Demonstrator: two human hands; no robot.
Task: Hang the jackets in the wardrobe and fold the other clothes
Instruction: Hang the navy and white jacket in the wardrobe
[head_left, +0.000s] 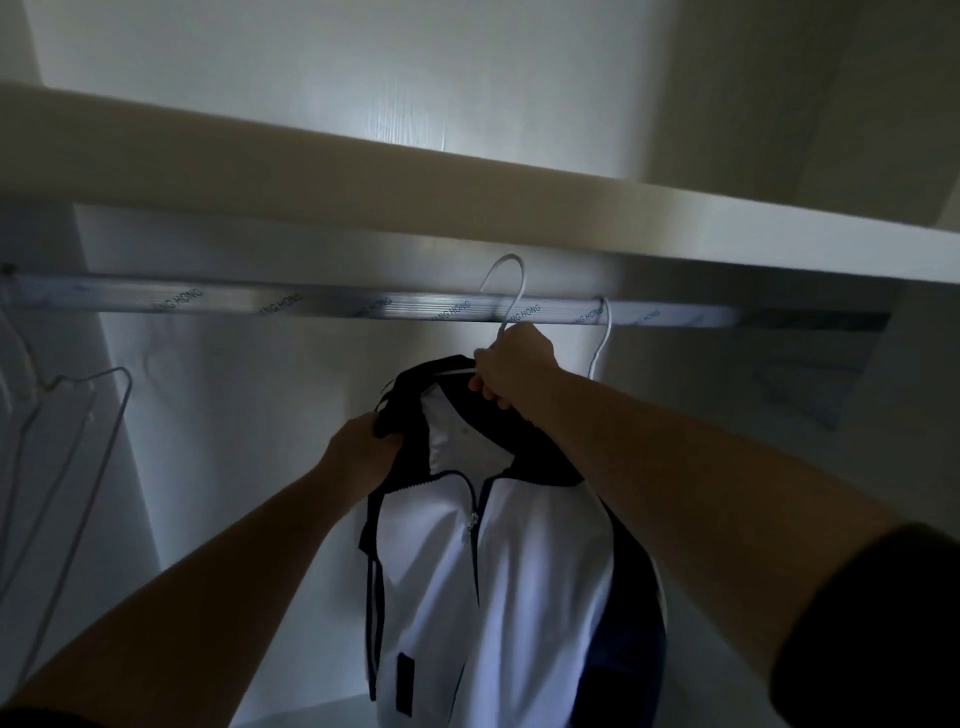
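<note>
At the left end of the rail (311, 304), empty wire hangers (78, 415) dangle against the side of the wardrobe (249, 395). Further right, the left hand (363, 447) clutches the dark collar edge of the jacket (519, 597), fingers curled round the cloth at its left shoulder. The jacket, white with dark trim and a half-closed zip, hangs lengthwise straight down under the middle of the rail, between the two forearms and below both hands.

Above the collar, the right hand (514, 369) is clenched round the neck of a white hanger (511, 280) which carries the jacket. Its hook rises out of the fist, crosses in front of the rail and curves over just above the rail's top edge, under the shelf (363, 176), with its open side to the left. Whether the hook has cleared the rail to the back I cannot tell; it does not look seated.

Just right of it, a second hanger (602, 338) sits hooked on the rail, its body hidden behind the right forearm.

The rail runs left to right, directly above and beyond the right hand, which is the nearer one. So the coming move likely falls to that hand: carry the hook over the rail and lower it, the left hand merely steadying the shoulder.
</note>
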